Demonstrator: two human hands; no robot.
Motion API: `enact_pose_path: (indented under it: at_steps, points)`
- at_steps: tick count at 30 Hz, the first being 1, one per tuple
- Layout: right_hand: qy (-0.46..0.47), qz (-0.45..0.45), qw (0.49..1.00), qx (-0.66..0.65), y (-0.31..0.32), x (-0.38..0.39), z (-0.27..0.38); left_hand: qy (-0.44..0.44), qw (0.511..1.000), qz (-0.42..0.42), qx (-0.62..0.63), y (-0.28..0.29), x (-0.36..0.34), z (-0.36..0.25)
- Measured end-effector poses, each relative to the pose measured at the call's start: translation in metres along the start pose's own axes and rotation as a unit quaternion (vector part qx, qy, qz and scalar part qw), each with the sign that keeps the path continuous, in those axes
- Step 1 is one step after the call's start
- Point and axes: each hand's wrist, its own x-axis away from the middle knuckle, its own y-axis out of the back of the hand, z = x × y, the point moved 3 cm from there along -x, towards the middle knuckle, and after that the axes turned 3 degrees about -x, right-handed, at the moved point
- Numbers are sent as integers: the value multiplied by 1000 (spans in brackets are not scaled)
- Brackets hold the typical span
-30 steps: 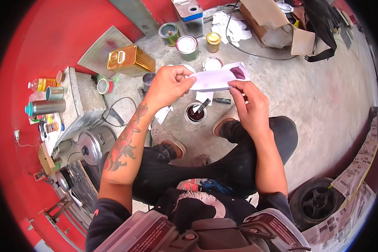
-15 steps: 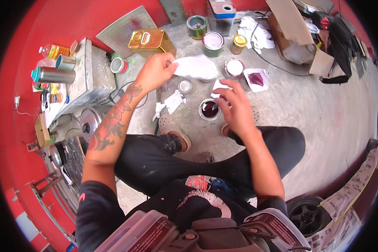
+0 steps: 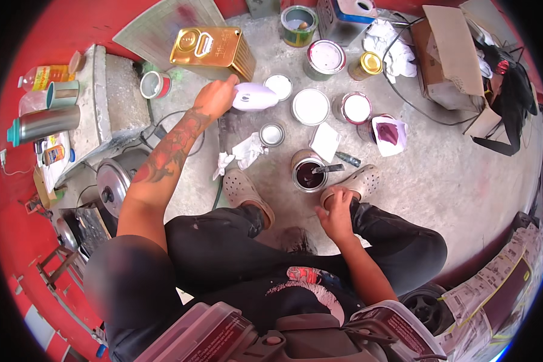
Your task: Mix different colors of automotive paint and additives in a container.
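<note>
"Where's that pale paper strip?"

"In the left hand, gripped at one end, on the near side of the boxy gold tin. Its long axis runs roughly left to right, free end pointing right."

"And the right hand?"

"Fingers loosely apart, nothing visible in it, near the round open can of dark paint."

"The room?"

"Grey concrete floor, red wall at left, a rough concrete surface carrying bottles, and far right a battered cardboard box."
</note>
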Motion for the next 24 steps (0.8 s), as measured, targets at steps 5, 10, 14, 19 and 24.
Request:
enact_pose_path:
  at_steps: [5,10,14,19,24]
  points:
    - [-24,88,996,-15,-30,-25,-9,-2,997,37,-60,-26,-15,19]
    - [31,42,998,-26,-46,-49,-37,-1,993,62,-103,-33,-26,7]
    - [61,46,995,-61,-49,-57,-45,27,996,65,-53,-38,-31,31]
    - [99,69,991,-66,-52,-66,-51,65,991,98,-55,-47,-35,41]
    - [76,41,995,-55,-50,-63,-52,99,989,106,5,-31,-18,43]
